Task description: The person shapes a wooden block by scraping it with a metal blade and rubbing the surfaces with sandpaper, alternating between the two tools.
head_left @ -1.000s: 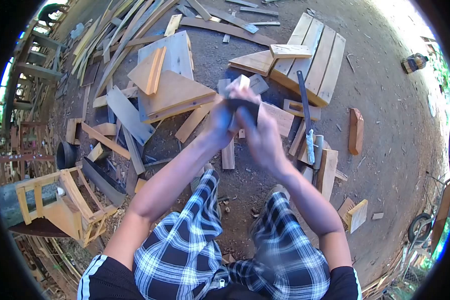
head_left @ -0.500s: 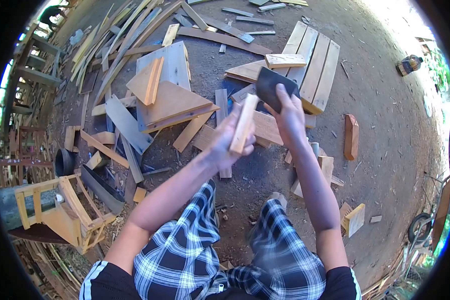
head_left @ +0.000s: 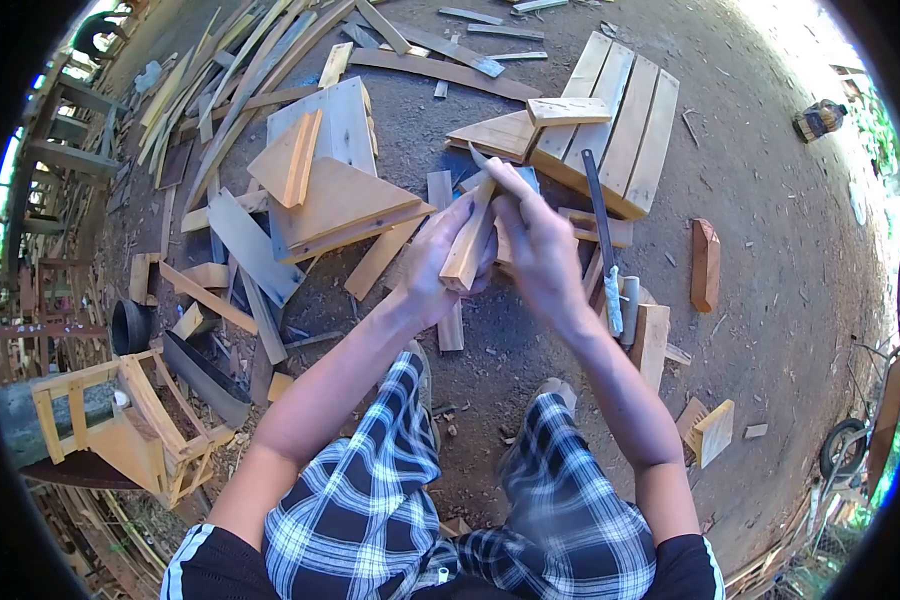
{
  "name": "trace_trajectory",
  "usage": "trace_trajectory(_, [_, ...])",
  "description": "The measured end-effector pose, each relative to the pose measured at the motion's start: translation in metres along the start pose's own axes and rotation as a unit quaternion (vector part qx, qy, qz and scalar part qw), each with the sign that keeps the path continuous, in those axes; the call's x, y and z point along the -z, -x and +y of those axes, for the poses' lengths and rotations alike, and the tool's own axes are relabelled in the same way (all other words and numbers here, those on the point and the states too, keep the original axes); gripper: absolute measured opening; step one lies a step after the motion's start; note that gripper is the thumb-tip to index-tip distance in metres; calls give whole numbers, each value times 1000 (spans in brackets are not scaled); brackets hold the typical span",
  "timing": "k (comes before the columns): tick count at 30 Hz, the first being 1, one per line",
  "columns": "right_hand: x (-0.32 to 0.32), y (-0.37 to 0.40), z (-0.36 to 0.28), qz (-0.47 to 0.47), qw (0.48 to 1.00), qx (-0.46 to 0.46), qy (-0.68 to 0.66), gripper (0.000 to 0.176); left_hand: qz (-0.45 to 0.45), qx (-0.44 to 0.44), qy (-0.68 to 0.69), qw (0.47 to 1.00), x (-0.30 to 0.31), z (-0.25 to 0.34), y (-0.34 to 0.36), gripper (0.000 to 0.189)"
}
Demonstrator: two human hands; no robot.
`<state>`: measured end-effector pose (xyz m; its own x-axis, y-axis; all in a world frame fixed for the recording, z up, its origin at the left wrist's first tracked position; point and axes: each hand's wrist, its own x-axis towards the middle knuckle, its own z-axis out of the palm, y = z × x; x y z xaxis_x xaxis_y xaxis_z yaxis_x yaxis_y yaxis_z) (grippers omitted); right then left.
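My left hand [head_left: 438, 262] is closed round a short wooden strip [head_left: 466, 247], which points up and away from me. Against the strip's right side lies my right hand [head_left: 538, 243], its fingers pressed together along the wood. A dark sheet that looks like sandpaper is in that hand, mostly hidden; its pointed corner [head_left: 477, 154] sticks out past the fingertips. Just right of my right hand rests a long dark blade [head_left: 600, 210] with a pale wrapped handle [head_left: 613, 300].
A slatted wooden box [head_left: 610, 130] stands ahead on the right. Stacked triangular boards [head_left: 345, 212] lie at the left, near long planks [head_left: 260, 80]. A wooden frame [head_left: 140, 425] is at lower left, a reddish block [head_left: 705, 265] at right.
My right hand has moved down and left, bringing the dark sheet from beside the strip onto it. The sheet has turned nearly out of sight, and the long blade is uncovered.
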<state>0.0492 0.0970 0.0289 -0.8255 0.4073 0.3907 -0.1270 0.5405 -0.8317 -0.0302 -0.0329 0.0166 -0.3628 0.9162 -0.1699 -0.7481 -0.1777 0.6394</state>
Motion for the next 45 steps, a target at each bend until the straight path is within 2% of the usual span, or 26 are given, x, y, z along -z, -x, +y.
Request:
trace_trajectory(2, [-8, 18, -12, -47, 991, 92, 87, 50, 229, 0, -56, 972, -12, 2, 0, 39])
trace_trajectory(3, [-15, 29, -24, -51, 990, 113, 67, 53, 138, -67, -9, 988, 19, -9, -4, 39])
trace_trajectory(5, [-10, 33, -39, -90, 988, 117, 49, 53, 182, -47, -60, 980, 9, 0, -2, 36])
trace_trajectory(8, [-3, 2, -3, 0, 999, 27, 37, 44, 69, 5, -72, 995, 5, -3, 6, 36])
trace_trajectory(9, [2, -3, -4, -29, 996, -77, -40, 43, 84, 3, -39, 996, 2, -8, 4, 35])
trace_trajectory(12, [-10, 25, -24, -55, 987, 136, 63, 51, 146, -17, -37, 988, 0, 2, -3, 39])
trace_trajectory(14, [-8, 36, -42, -95, 985, 126, 62, 54, 111, -43, -30, 992, 14, 5, -3, 44])
trace_trajectory(15, [-5, 32, -31, -96, 986, 120, 57, 54, 195, -88, -33, 976, 5, -5, -2, 42])
trace_trajectory(16, [1, 13, -24, -50, 991, 118, 42, 46, 143, -40, -39, 988, 2, -5, 4, 41])
trace_trajectory(17, [-4, 2, 5, 19, 994, 94, 59, 31, 87, 4, -47, 995, -2, -1, 7, 40])
trace_trajectory(18, [11, -10, -4, -42, 982, -171, -63, 28, 112, 5, -70, 991, -21, 1, 7, 38])
trace_trajectory(20, [21, -13, 26, -14, 981, -192, -37, 32, 100, -8, -22, 995, -25, 12, 4, 37])
trace_trajectory(21, [21, -11, 27, 22, 984, -156, -88, 33, 92, -21, 32, 995, -24, 15, 4, 37])
trace_trajectory(23, [26, -1, 28, 44, 966, -192, -167, 34, 51, -36, 21, 998, -5, 13, 1, 39])
trace_trajectory(25, [28, 2, 16, 39, 967, -196, -157, 33, 32, 21, 130, 991, 0, 11, -2, 34])
trace_trajectory(27, [23, 1, 7, 33, 969, -194, -149, 33, 42, 28, 95, 994, -1, 8, -3, 34])
trace_trajectory(29, [15, -2, 0, 25, 999, 17, -20, 31, 41, 26, 91, 995, 3, 4, -4, 33])
trace_trajectory(33, [5, 9, -18, -96, 991, 72, 55, 47, 2, 20, 80, 997, 10, 6, -5, 35])
trace_trajectory(35, [-13, 40, -38, -90, 982, 148, 69, 56, 223, 21, 48, 973, -11, 16, -9, 34])
trace_trajectory(36, [-10, 38, -34, -94, 981, 153, 75, 54, 145, 19, 55, 988, 7, 15, -7, 34])
trace_trajectory(37, [-4, 34, -29, -100, 979, 154, 82, 52, 195, -60, -31, 978, -11, 6, -7, 33])
trace_trajectory(39, [4, 3, -9, -29, 996, 78, 23, 45, -131, 1, 114, 985, 14, 8, -5, 36])
trace_trajectory(41, [0, 1, -7, 18, 996, 58, 70, 44, -104, 7, 103, 989, 2, 4, -8, 34])
trace_trajectory(43, [-11, 27, -24, -54, 983, 152, 85, 44, 229, -58, 8, 972, -32, 13, -8, 34])
trace_trajectory(44, [-5, 31, -48, -98, 979, 152, 93, 41, 282, 11, 46, 958, -28, 24, -11, 37])
trace_trajectory(45, [-4, 25, -40, -101, 980, 147, 91, 41, 286, 15, 48, 957, -16, 19, -4, 37])
